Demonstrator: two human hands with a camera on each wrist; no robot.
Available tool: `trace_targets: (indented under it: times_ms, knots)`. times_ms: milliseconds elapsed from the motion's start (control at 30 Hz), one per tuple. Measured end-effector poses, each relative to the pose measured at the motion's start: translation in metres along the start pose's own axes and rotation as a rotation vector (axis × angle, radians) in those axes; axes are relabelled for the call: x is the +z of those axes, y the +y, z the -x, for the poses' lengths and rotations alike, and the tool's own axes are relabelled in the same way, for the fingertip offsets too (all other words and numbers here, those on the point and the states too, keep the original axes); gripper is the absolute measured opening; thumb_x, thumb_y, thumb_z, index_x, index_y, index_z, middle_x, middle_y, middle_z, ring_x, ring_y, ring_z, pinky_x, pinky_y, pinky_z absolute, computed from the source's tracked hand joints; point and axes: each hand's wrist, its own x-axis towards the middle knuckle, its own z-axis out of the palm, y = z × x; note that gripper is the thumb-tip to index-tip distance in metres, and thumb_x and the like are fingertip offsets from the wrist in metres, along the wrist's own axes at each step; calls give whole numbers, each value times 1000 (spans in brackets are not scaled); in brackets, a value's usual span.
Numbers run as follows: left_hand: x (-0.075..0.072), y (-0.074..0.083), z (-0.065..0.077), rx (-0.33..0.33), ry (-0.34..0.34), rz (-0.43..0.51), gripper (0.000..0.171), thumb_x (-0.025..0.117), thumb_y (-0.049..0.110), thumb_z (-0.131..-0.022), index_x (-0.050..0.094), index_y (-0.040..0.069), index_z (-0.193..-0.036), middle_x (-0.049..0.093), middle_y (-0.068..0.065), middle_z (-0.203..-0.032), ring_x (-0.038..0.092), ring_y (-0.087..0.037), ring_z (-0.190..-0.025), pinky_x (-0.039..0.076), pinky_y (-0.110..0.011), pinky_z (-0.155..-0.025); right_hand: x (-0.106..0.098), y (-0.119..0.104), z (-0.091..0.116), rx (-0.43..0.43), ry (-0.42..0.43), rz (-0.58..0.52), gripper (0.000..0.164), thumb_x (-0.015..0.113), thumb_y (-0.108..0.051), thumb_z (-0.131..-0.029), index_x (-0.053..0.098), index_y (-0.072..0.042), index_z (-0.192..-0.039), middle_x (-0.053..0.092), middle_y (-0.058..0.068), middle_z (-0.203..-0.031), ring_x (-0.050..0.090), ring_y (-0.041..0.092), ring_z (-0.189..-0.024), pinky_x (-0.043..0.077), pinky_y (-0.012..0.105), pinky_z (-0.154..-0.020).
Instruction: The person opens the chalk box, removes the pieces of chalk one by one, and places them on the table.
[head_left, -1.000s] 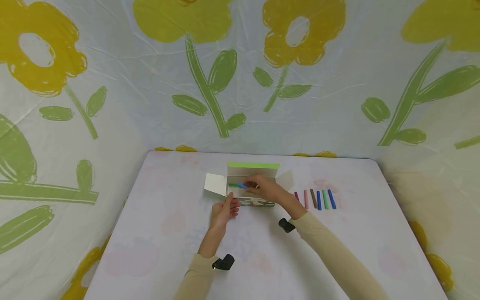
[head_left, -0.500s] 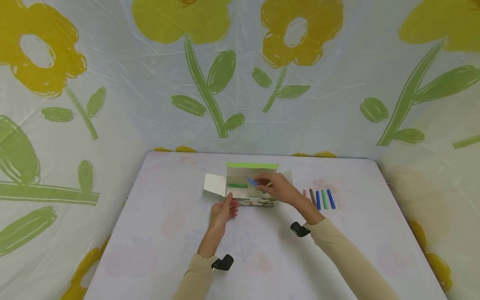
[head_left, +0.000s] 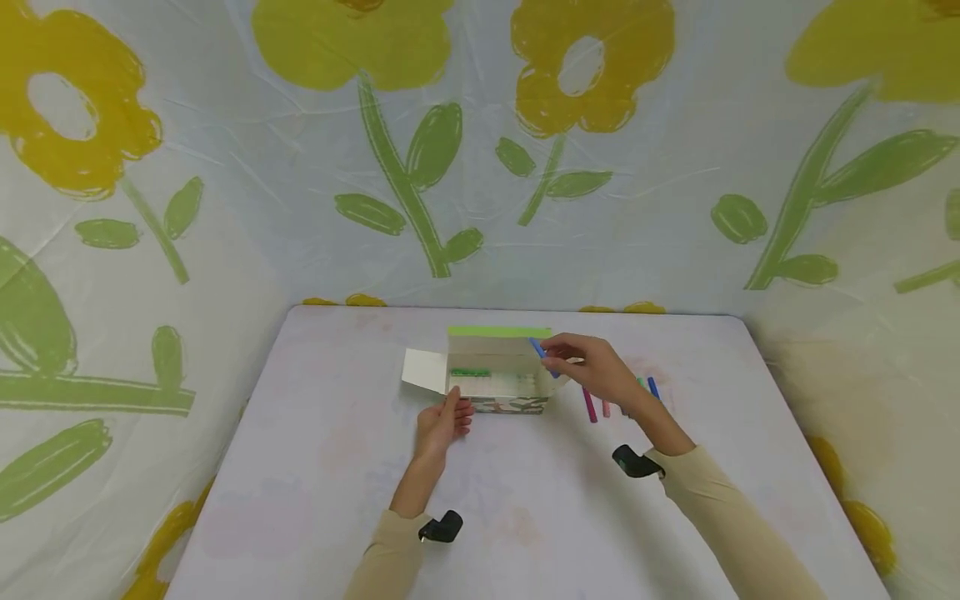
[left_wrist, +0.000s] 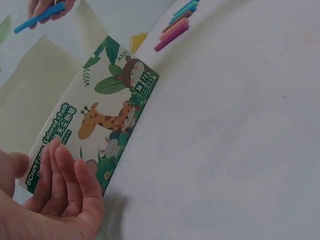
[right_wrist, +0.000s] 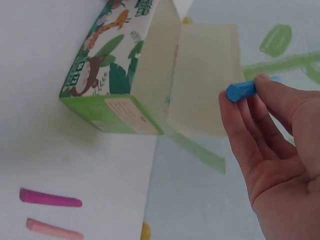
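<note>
An open cardboard chalk box (head_left: 506,405) with jungle animals on its front stands on the table, its lid raised. My left hand (head_left: 440,428) holds it at the near left corner, thumb over the top edge and fingers along the front (left_wrist: 70,185). Above the box's right end, my right hand (head_left: 592,364) pinches a blue chalk stick (right_wrist: 242,91) between thumb and fingertips. Inside the box lies a row of green chalk (head_left: 470,372) at the back left; paler pieces (head_left: 527,385) show faintly at the right.
To the right of the box, several loose chalk sticks lie side by side, among them a magenta one (right_wrist: 50,197) and a pink one (right_wrist: 55,228); my right forearm partly covers them. A side flap (head_left: 424,369) sticks out left. Flowered cloth surrounds the table (head_left: 322,500).
My right hand has moved right and up from inside the box with the blue chalk, now tilted more upright. My left hand has stayed at the box corner.
</note>
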Motion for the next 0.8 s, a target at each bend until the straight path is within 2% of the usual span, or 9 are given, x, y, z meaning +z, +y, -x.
trace_targets:
  times_ms: [167, 267, 400, 533, 633, 800]
  knots:
    - [-1, 0, 1, 6, 8, 1, 54, 64, 43, -102, 70, -10, -107, 74, -7, -87, 64, -9, -69, 57, -23, -68, -17, 6, 9, 68, 13, -34, 32, 69, -17, -101, 67, -3, -129, 71, 11, -117, 68, 31, -111, 56, 25, -89]
    - [-2, 0, 0, 7, -4, 2, 54, 63, 43, -103, 70, -11, -108, 75, -8, -88, 65, -9, -70, 57, -24, -69, -28, 13, 15, 115, 33, -91, 34, 67, -20, -102, 64, -3, -132, 70, 14, -121, 68, 30, -110, 57, 25, -89]
    - [-3, 1, -1, 1, -21, -9, 52, 60, 38, -106, 68, -13, -108, 75, -14, -92, 66, -13, -72, 59, -29, -72, -39, 28, 25, 153, 68, -168, 36, 64, -20, -104, 61, 0, -134, 69, 21, -120, 71, 22, -102, 57, 23, -87]
    - [-3, 3, -2, 2, -32, -24, 49, 57, 32, -107, 66, -17, -109, 74, -21, -95, 67, -16, -73, 60, -34, -74, -47, 45, 36, 180, 109, -201, 38, 63, -21, -105, 59, 1, -135, 68, 24, -119, 72, 14, -98, 57, 23, -87]
    - [-2, 2, -2, 3, -24, -23, 50, 59, 35, -106, 68, -14, -108, 74, -18, -94, 66, -14, -73, 59, -31, -72, -51, 59, 44, 221, 144, -205, 41, 63, -25, -104, 58, 0, -136, 68, 25, -120, 71, 9, -98, 57, 23, -87]
    - [0, 0, -1, 11, -1, -19, 53, 62, 43, -103, 70, -9, -107, 75, -10, -91, 65, -11, -72, 57, -25, -69, -55, 77, 54, 289, 178, -185, 49, 63, -31, -105, 55, 1, -140, 64, 26, -126, 69, 2, -97, 55, 18, -86]
